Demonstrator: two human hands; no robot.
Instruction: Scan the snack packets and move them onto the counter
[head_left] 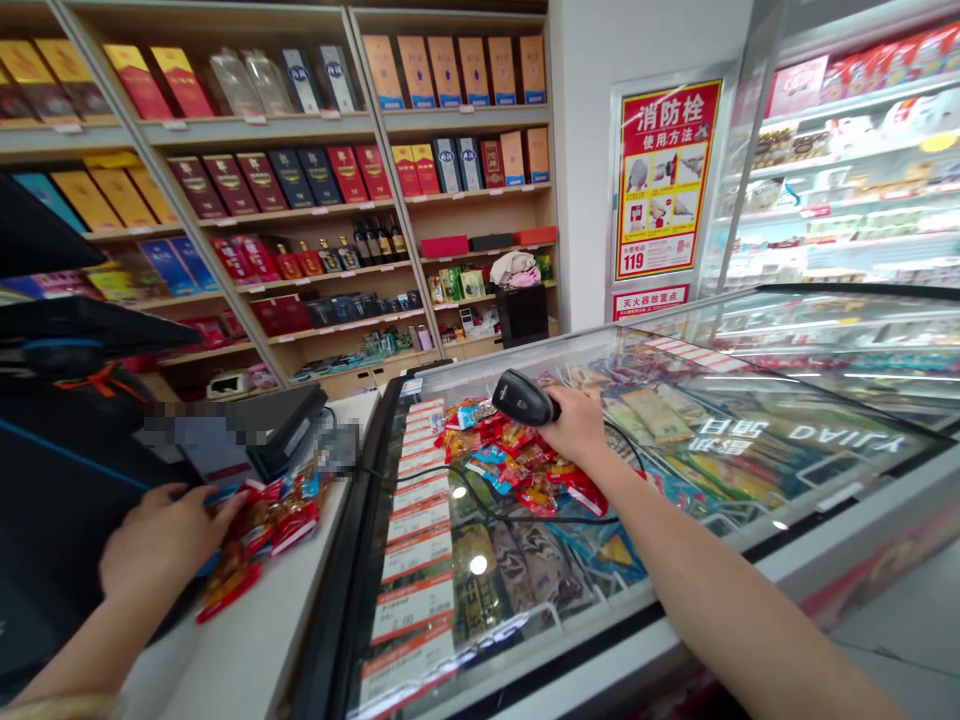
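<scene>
My right hand point(574, 420) is wrapped round a black barcode scanner point(521, 397), held over a heap of small red and blue snack packets point(517, 460) on the freezer's glass top. The scanner's black cable point(495, 515) loops across the glass. On the white counter at the left, my left hand point(161, 540) rests against a second pile of snack packets point(274, 520). Its thumb and fingers are spread at the pile's edge; whether they pinch one packet I cannot see.
The glass-topped chest freezer point(750, 580) runs to the right, with a row of price labels point(416, 570) along its left side. A dark checkout machine point(60, 500) stands at the left. Shelves of boxed bottles point(300, 180) line the back wall, beside a red fire-hydrant poster point(667, 180).
</scene>
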